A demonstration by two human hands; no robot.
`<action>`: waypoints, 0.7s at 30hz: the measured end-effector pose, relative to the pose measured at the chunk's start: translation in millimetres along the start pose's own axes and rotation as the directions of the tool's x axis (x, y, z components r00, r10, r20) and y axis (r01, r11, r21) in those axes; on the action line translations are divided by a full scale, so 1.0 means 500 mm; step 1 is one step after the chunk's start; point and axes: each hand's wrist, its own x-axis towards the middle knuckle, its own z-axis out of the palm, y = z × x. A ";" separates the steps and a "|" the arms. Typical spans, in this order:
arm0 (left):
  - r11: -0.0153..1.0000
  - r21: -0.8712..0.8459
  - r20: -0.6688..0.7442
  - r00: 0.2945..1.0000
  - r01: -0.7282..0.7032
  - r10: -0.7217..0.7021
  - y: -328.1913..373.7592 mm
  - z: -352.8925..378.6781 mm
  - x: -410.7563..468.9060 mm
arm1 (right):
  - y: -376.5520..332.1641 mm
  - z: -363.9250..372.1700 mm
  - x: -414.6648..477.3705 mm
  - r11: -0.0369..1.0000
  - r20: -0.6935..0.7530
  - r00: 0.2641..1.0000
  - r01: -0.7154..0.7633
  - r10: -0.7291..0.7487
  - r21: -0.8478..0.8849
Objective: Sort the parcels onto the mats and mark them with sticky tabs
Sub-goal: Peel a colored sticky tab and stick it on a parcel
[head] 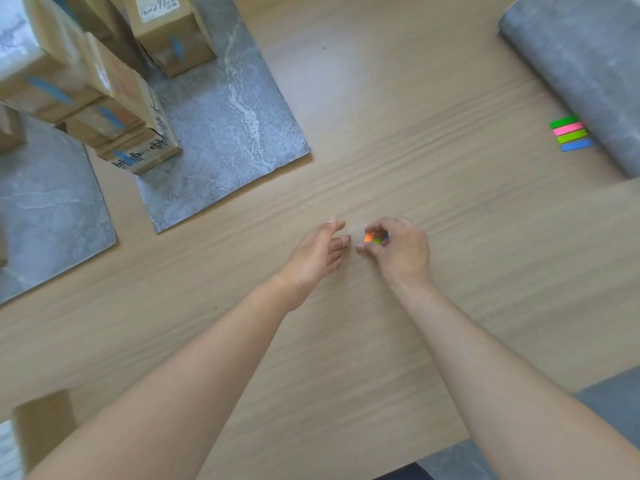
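The right hand (398,247) pinches a pad of sticky tabs (372,238) over the table's (415,133) middle; the left hand (322,252) hovers just beside it, fingers relaxed and apart. Parcels (128,109) stand on grey mats (225,133) near the far left corner.

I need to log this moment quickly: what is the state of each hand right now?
Left hand: open, fingers relaxed, holding nothing.
Right hand: closed, pinching a small pad of sticky tabs.

head view looks steeply down; table (346,341) close below
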 end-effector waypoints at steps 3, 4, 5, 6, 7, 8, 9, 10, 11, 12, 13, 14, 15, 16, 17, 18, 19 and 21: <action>1.000 0.016 0.025 1.000 0.009 -0.009 0.000 0.005 -0.002 | 0.001 -0.003 0.005 1.000 0.015 1.000 0.019 -0.019 -0.001; 1.000 0.019 0.027 1.000 0.013 -0.013 0.001 0.005 -0.001 | 0.000 -0.005 0.006 0.999 0.025 0.999 0.040 -0.039 -0.024; 1.000 0.020 0.024 1.000 0.017 -0.018 0.002 0.004 0.000 | 0.001 -0.006 0.006 0.995 0.034 0.997 0.075 -0.073 -0.061; 0.999 0.022 0.020 1.000 0.023 -0.023 0.003 0.003 0.002 | 0.001 -0.008 0.005 0.988 0.041 0.993 0.117 -0.114 -0.102; 0.999 0.027 0.018 0.999 0.029 -0.030 0.005 0.003 0.004 | 0.001 -0.010 0.004 0.978 0.043 0.987 0.160 -0.156 -0.136; 0.999 0.032 0.020 0.999 0.033 -0.034 0.006 0.003 0.005 | 0.003 -0.012 0.003 0.966 0.045 0.979 0.203 -0.199 -0.161; 0.999 0.037 0.022 0.999 0.036 -0.037 0.008 0.003 0.006 | 0.006 -0.013 0.003 0.952 0.051 0.969 0.247 -0.242 -0.179; 0.998 0.039 0.027 0.999 0.040 -0.041 0.008 0.003 0.007 | 0.011 -0.014 0.004 0.937 0.057 0.957 0.291 -0.285 -0.194; 0.998 0.040 0.029 0.999 0.043 -0.045 0.009 0.003 0.007 | 0.015 -0.014 0.006 0.919 0.063 0.942 0.334 -0.328 -0.209; 0.998 0.039 0.030 0.998 0.047 -0.048 0.009 0.002 0.008 | 0.019 -0.015 0.007 0.899 0.071 0.926 0.376 -0.370 -0.222; 0.998 0.040 0.028 0.998 0.047 -0.049 0.008 0.001 0.008 | 0.023 -0.016 0.009 0.881 0.082 0.910 0.415 -0.407 -0.228; 0.998 0.040 0.026 0.999 0.047 -0.048 0.008 0.001 0.007 | 0.025 -0.017 0.011 0.866 0.094 0.896 0.443 -0.433 -0.231; 0.998 0.040 0.025 0.999 0.046 -0.047 0.007 0.001 0.006 | 0.025 -0.019 0.013 0.858 0.104 0.888 0.460 -0.448 -0.231; 0.998 0.040 0.025 0.999 0.045 -0.046 0.006 0.001 0.005 | 0.024 -0.021 0.014 0.853 0.115 0.884 0.468 -0.454 -0.230; 0.998 0.039 0.027 0.999 0.042 -0.043 0.005 0.002 0.004 | 0.023 -0.023 0.015 0.852 0.124 0.882 0.471 -0.454 -0.229; 0.999 0.039 0.030 0.999 0.038 -0.039 0.004 0.003 0.004 | 0.020 -0.024 0.015 0.853 0.134 0.883 0.469 -0.449 -0.231; 0.999 0.042 0.031 0.999 0.031 -0.033 0.003 0.005 0.002 | 0.015 -0.027 0.014 0.856 0.143 0.887 0.462 -0.440 -0.234; 0.997 0.074 0.023 1.000 0.003 -0.005 0.000 0.007 0.000 | 0.007 -0.034 0.012 0.869 0.155 0.899 0.437 -0.410 -0.232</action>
